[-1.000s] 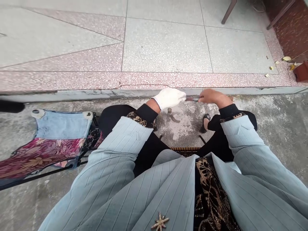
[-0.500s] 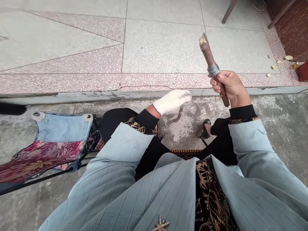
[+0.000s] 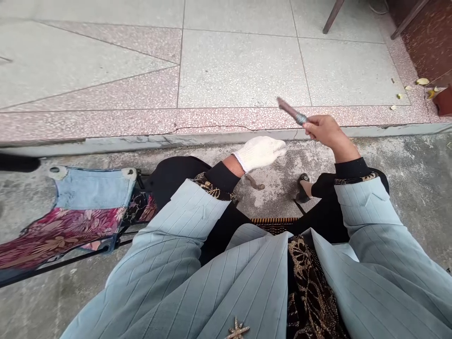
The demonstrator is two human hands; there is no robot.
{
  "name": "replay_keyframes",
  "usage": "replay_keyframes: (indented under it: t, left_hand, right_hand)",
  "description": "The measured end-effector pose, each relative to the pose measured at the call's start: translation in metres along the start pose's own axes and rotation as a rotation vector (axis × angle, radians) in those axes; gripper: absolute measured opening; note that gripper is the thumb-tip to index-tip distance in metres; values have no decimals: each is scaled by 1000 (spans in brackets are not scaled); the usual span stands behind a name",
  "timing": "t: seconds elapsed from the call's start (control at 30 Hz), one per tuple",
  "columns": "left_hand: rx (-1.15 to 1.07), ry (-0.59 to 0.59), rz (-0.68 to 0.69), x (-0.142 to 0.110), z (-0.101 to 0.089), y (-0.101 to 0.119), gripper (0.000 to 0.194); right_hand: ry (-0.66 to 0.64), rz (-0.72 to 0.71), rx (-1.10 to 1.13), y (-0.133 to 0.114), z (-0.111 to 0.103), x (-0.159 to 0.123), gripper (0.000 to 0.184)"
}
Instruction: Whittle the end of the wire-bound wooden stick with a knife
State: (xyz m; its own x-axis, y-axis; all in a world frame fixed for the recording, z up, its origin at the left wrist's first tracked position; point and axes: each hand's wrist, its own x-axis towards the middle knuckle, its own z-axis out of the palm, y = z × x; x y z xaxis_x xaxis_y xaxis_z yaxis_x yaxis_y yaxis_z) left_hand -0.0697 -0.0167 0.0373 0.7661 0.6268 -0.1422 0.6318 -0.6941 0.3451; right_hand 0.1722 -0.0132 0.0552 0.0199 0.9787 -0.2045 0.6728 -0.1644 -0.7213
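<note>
While the tiled step (image 3: pixel 240 70) spans the far side, a fabric seat (image 3: pixel 90 190) sits at left, and here's the gloved left hand (image 3: pixel 262 153), holding what, I can't tell! The right hand (image 3: pixel 325 130) clasps a wire-bound stick (image 3: pixel 289 110), slanting far and left over the step; a smaller brown piece (image 3: pixel 254 182) shows nearer.

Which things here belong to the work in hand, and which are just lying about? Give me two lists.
Apparently in the work:
wire-wrapped stick, in the right hand
curved brown piece, below the gloved left hand; held or not, I can't tell

Probably just lying about:
yellowish scraps, upper right
fabric-covered frame, standing at left
reddish-brown object, right edge
</note>
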Motion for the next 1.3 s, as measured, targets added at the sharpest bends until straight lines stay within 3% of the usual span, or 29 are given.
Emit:
replay_keyframes:
  t: [0.07, 0.13, 0.23, 0.3, 0.37, 0.47, 0.53, 0.6, 0.87, 1.13, 1.23, 1.3]
  left_hand:
    - [53, 14, -4, 1, 2, -5, 41]
    - [65, 13, -6, 1, 2, -10, 38]
    - [-34, -13, 36, -2, -6, -15, 32]
    - [-207, -27, 95, -5, -12, -15, 31]
    - [-459, -25, 125, -8, -17, -12, 31]
    - [-746, 26, 64, -11, -18, -8, 34]
    - [-759, 80, -5, -11, -17, -7, 34]
    - [-681, 129, -28, -9, -16, -7, 32]
    - [-543, 102, -3, -7, -20, -1, 31]
    - [-398, 130, -1, 3, -5, -11, 35]
    - [-340, 84, -46, 5, -3, -13, 37]
    - [-278, 58, -77, 5, -2, -13, 38]
  right_hand:
    - [-158, 22, -299, 2, 1, 1, 19]
    - [-459, 29, -429, 2, 2, 0, 20]
    - [-966, -55, -297, 0, -1, -5, 30]
    - [-1142, -171, -79, -2, -8, -10, 38]
    - [-1067, -271, 200, -4, -15, -16, 44]
    - [-599, -322, 595, -7, -23, -24, 48]
    - [-336, -297, 742, -9, -23, -26, 49]
    - [-221, -252, 810, -11, -21, -24, 52]
    - [-153, -136, 785, -18, -10, -14, 56]
    - [-90, -81, 736, -17, -5, -8, 47]
    - [-28, -72, 605, -10, -5, -2, 42]
    - [4, -37, 398, -5, -5, 3, 37]
